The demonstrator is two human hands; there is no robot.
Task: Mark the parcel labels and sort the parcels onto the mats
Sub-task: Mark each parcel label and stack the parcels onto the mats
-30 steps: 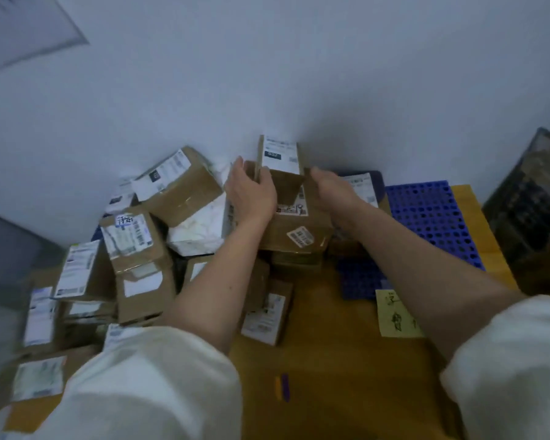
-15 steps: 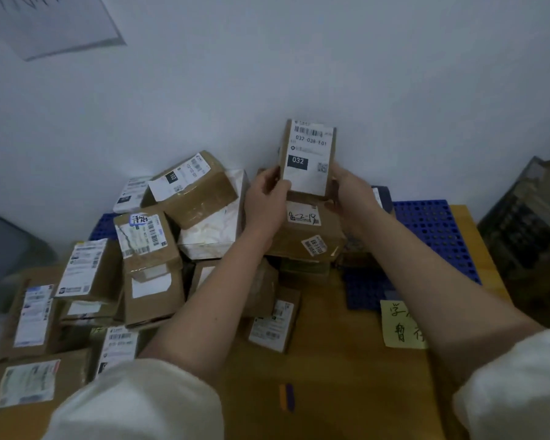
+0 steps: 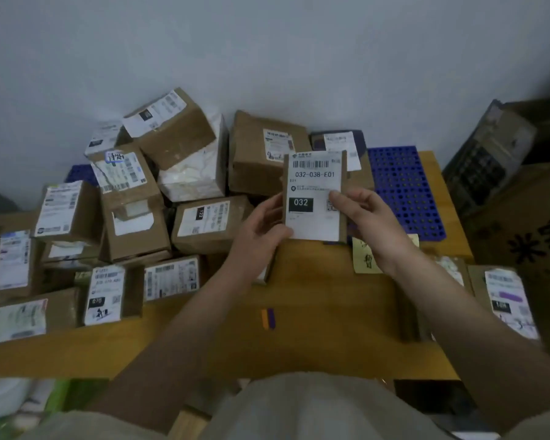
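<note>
1. Small parcel (image 3: pixel 315 198) held up over the tabletop (image 3: pixel 315 312), label reading 032-038-E01 facing the camera.
2. Left hand (image 3: pixel 261 227) grips its left edge, right hand (image 3: pixel 365 217) pinches its right edge.
3. Blue perforated mat (image 3: pixel 404 192) just right of it.
4. Parcel pile (image 3: pixel 134 211) to its left.

Parcel sorting room: labelled cartons (image 3: pixel 134 204)

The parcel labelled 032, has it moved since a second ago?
Yes. The parcel labelled 032, held by the left hand and right hand, has come off the pile by the wall toward the person, now above the wooden table.
</note>
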